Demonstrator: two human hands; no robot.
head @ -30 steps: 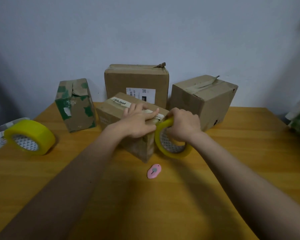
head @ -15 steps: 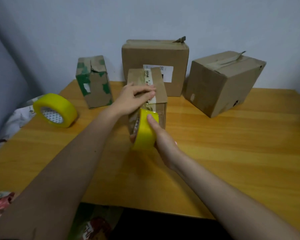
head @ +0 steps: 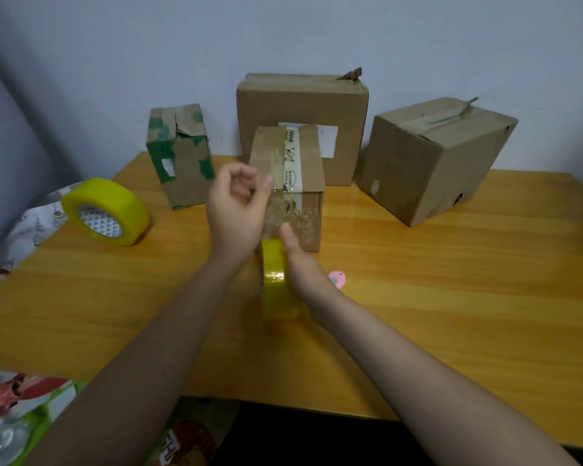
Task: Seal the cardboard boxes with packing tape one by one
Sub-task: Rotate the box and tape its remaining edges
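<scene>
Two hands at small box [head: 288, 183] mid-bench [head: 451, 297]. Since 0.5 s ago, right hand [head: 303, 264] pulled tape roll [head: 278, 284] down toward bench edge, fingers wrapped on roll; left hand [head: 238, 203] lifted off box top, fingers curled, holding nothing clear. Likely strip run down front, cut next w/ pink cutter [head: 337, 279].

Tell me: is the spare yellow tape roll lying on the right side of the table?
No, the spare tape roll lies on the table's left side, beside the green-patched box.

Single head-worn wide-angle view, looking forward and down over the wooden table [head: 451, 297], close to it; wall [head: 283, 35] fills the upper frame, table's near edge at the bottom.
</scene>
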